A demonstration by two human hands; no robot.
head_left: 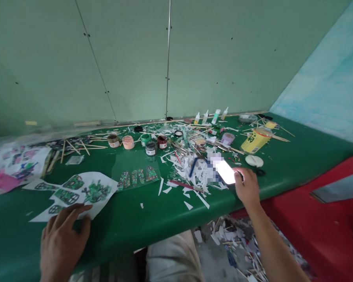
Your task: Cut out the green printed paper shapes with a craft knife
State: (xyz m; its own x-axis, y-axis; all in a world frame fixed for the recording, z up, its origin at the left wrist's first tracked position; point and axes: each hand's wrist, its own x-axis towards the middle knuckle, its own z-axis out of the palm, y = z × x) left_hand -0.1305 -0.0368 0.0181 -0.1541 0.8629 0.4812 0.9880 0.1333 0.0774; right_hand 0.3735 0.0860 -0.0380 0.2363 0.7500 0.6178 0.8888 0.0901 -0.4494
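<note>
My right hand [248,187] grips a smartphone [227,171] with a bright, washed-out screen, at the front of the green-covered table. Under and left of the phone spreads a heap of white paper scraps [191,166]. My left hand [66,231] rests with its fingers stretched out at the lower edge of a printed paper sheet [104,199], touching it. Green and dark pictures cover that sheet. Right of it lies a clear plastic sheet [137,186] bearing several small green patterned cut-outs.
Several open paint jars [128,142] stand mid-table. A yellow-labelled bottle [257,140] lies on its side at right, near a white round lid [254,161]. Small glue bottles [205,116] stand at the back. Thin wooden sticks [73,147] are scattered left. Paper litter [232,237] covers the floor.
</note>
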